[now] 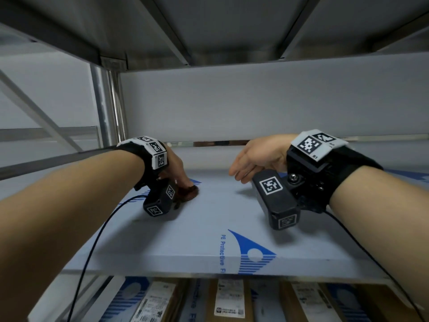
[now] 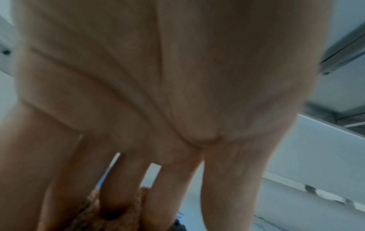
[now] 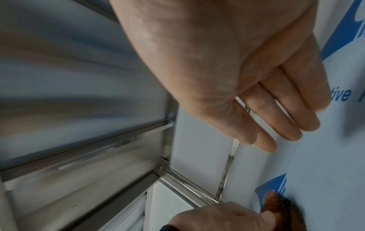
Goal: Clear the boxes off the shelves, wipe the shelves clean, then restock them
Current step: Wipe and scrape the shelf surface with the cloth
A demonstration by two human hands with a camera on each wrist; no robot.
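The shelf (image 1: 209,226) is bare of boxes and covered in white protective film with blue print. A brown fuzzy cloth (image 1: 190,192) lies on it at the back left. My left hand (image 1: 185,182) presses down on that cloth with its fingertips; in the left wrist view the fingers (image 2: 112,195) run straight into the cloth (image 2: 138,201). My right hand (image 1: 235,173) hovers open just above the shelf's back middle, fingers straight and together, holding nothing. The right wrist view shows the right hand (image 3: 286,129) over the film and the cloth (image 3: 284,207) under the left hand (image 3: 227,217).
Several cardboard boxes (image 1: 229,298) with white labels stand on the shelf below. Another shelf's underside (image 1: 232,26) hangs close overhead. A steel upright (image 1: 109,105) stands at the back left, and a white back panel (image 1: 255,105) closes the rear. Cables trail from both wrists.
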